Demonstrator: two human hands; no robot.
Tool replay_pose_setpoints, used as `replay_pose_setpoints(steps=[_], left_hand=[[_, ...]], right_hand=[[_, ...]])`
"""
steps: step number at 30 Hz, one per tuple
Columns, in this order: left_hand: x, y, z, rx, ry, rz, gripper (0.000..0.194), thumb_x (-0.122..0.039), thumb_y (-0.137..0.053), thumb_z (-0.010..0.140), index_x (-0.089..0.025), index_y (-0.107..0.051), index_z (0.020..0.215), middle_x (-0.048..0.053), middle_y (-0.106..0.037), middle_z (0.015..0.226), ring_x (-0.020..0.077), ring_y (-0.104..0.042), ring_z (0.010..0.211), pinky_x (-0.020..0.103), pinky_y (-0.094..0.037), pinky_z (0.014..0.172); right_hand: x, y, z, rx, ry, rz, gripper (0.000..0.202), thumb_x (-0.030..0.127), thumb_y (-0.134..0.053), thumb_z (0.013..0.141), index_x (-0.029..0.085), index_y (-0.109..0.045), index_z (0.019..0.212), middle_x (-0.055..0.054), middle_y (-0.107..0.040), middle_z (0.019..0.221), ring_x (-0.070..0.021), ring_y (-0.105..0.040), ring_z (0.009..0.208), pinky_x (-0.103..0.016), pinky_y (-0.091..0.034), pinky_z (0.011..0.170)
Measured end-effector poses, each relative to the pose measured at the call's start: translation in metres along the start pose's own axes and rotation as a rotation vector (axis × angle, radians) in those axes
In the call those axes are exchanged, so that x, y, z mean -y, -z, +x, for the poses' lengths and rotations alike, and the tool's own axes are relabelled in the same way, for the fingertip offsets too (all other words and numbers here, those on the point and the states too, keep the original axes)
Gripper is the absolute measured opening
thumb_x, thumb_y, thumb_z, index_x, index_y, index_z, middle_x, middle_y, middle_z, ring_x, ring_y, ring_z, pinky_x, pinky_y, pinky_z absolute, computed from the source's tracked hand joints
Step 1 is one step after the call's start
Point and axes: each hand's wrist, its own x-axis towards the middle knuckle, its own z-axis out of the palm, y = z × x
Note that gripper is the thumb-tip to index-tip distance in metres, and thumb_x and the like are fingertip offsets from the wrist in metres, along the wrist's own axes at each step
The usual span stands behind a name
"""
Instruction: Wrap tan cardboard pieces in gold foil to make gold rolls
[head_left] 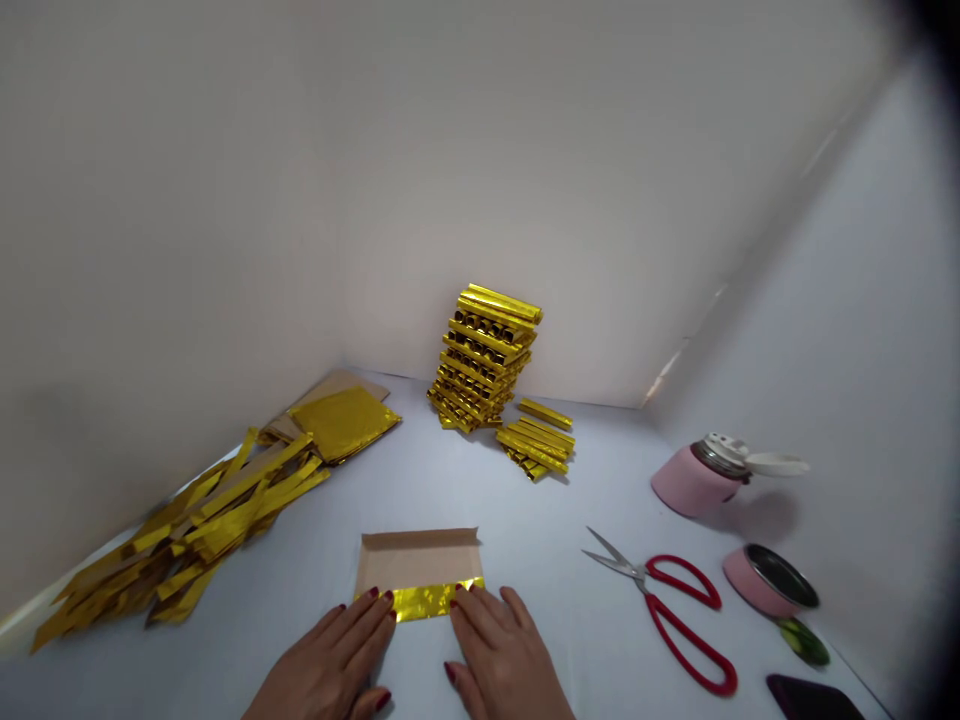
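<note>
Several pale walls [480, 170] stand around a whitish counter [420, 490]. Taking clock directions from the brown sheet between the hands, a heap of gold and brown strips [210, 535] sprawls between nine and ten o'clock, many overlapping at angles.

The left hand [337, 655] and the right hand [506, 650] come in at seven and five, both laid flat with fingers extended — neither grips anything. A tall stack of gold rolls [480, 370] leans a little between twelve and one, its layers crossing one another.

The brown sheet [420, 560] lies on the counter, with a raised crease at its far edge and a gold band [424, 602] along its near edge. It sits between one and two o'clock from the left hand, between ten and eleven from the right; the fingertips of each press on opposite ends of the band.

Flat gold squares [345, 420] rest at eleven, touching the heap. Open scissors with red handles [694, 652] lie at three, blades pointing inward. A pink flask [694, 482], its white lid flipped open, sits between two and three; loose gold rolls [536, 450] lie between one and two. A pink cup [757, 582] is at three, beyond the scissors, with a dark object [810, 700] cut off between three and four and a small green item [804, 642] beside the cup.
</note>
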Motion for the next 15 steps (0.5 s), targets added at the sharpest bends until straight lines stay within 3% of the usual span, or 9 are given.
replay_pose_setpoints(steps=[4,9,12,15], left_hand=[[0.003,0.0,-0.001,-0.023,0.0,-0.016,0.045,-0.044,-0.044,0.095,-0.022,-0.048,0.134,0.003,-0.062,0.124,0.0191,-0.063,0.106,0.025,-0.051,0.083],[0.012,0.013,-0.003,0.002,-0.04,-0.038,0.044,-0.044,-0.05,0.093,-0.024,-0.05,0.132,0.0,-0.059,0.127,0.0164,-0.062,0.108,0.023,-0.052,0.083],[0.017,0.016,-0.006,-0.02,0.004,-0.048,0.042,-0.044,-0.053,0.091,-0.029,-0.052,0.13,-0.002,-0.062,0.123,0.0156,-0.064,0.105,0.022,-0.052,0.081],[0.022,0.012,-0.011,-0.078,0.037,-0.04,0.036,-0.046,-0.055,0.09,-0.033,-0.058,0.123,-0.003,-0.067,0.117,0.0169,-0.065,0.101,0.022,-0.053,0.079]], right_hand=[[0.014,-0.017,0.009,-0.194,0.114,-0.027,0.042,0.048,-0.049,0.09,0.013,-0.063,0.109,-0.009,-0.071,0.104,-0.0229,-0.064,0.092,-0.035,-0.047,0.085],[-0.008,0.001,-0.007,-0.095,0.021,-0.027,0.026,0.031,-0.047,0.095,0.018,-0.062,0.112,-0.004,-0.07,0.108,-0.0178,-0.064,0.095,-0.031,-0.046,0.088],[-0.021,0.011,-0.017,-0.122,0.018,-0.051,0.024,0.023,-0.046,0.094,0.018,-0.062,0.112,-0.004,-0.071,0.106,-0.0165,-0.064,0.095,-0.03,-0.047,0.086],[-0.023,0.005,-0.02,-0.159,0.019,-0.069,0.023,0.024,-0.046,0.094,0.018,-0.063,0.108,-0.005,-0.071,0.103,-0.0176,-0.065,0.091,-0.031,-0.047,0.084]])
